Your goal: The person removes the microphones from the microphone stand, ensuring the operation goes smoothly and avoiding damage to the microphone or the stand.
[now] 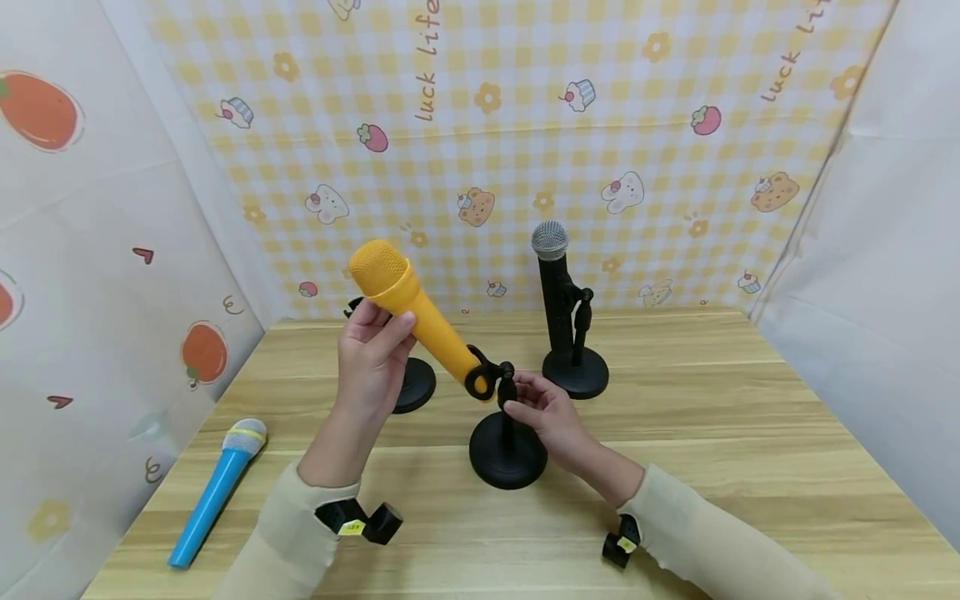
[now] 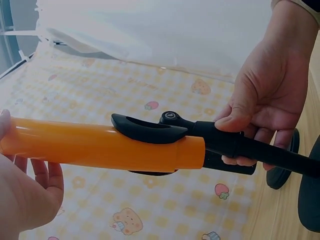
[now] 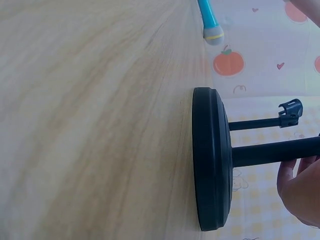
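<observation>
My left hand [image 1: 369, 358] pinches the yellow microphone [image 1: 442, 333] just below its mesh head, thumb on the near side. The microphone slants, head up to the left, and its lower end passes through the black clip [image 2: 150, 131] of a small desk stand [image 1: 507, 467]. In the left wrist view the handle's end pokes out past the clip. My right hand [image 1: 558, 425] grips the stand's upright below the clip joint, thumb in front and fingers behind. The stand's round base [image 3: 212, 160] sits flat on the wooden table.
A black microphone [image 1: 555, 300] with a silver head stands in another stand at the back right. Behind my left hand is a further stand, its base [image 1: 420, 387] partly hidden. A blue microphone [image 1: 213, 496] lies at the table's left edge. Patterned cloth [image 1: 480, 158] hangs behind.
</observation>
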Demonstrator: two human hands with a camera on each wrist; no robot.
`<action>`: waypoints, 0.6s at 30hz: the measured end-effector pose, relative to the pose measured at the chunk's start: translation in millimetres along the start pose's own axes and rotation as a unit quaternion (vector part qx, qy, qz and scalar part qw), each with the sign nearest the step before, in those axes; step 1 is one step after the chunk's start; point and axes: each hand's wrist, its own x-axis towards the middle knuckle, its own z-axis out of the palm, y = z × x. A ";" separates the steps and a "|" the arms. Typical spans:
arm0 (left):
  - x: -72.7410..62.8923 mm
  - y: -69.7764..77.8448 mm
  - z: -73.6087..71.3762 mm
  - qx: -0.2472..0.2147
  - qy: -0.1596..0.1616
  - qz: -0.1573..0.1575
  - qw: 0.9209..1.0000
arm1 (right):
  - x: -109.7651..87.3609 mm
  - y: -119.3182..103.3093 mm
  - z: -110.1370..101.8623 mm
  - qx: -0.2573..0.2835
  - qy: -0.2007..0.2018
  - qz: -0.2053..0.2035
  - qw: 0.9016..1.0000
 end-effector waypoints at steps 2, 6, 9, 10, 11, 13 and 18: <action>-0.1 0.4 -0.4 -0.004 0.002 0.003 1.000 | 0.1 -0.5 -0.1 -0.001 -0.001 0.000 1.000; -0.5 1.9 -2.0 -0.010 0.004 0.005 1.000 | 0.1 -0.4 0.6 -0.002 0.000 0.000 1.000; -1.1 3.4 -2.9 -0.011 0.006 0.004 1.000 | 0.7 0.5 1.2 -0.003 0.000 0.000 1.000; -1.4 4.1 -3.1 -0.012 0.009 0.005 1.000 | 1.0 0.8 1.2 -0.004 -0.001 0.001 1.000; -1.4 4.9 -3.5 -0.014 0.012 0.008 1.000 | 1.2 1.0 1.2 -0.005 -0.002 0.001 1.000; -1.2 7.0 -4.1 -0.021 0.016 0.014 1.000 | 1.5 1.3 1.4 -0.008 -0.002 0.001 1.000; 0.8 10.6 -4.8 -0.029 0.011 0.023 0.999 | 0.9 0.9 0.9 -0.012 0.000 0.000 1.000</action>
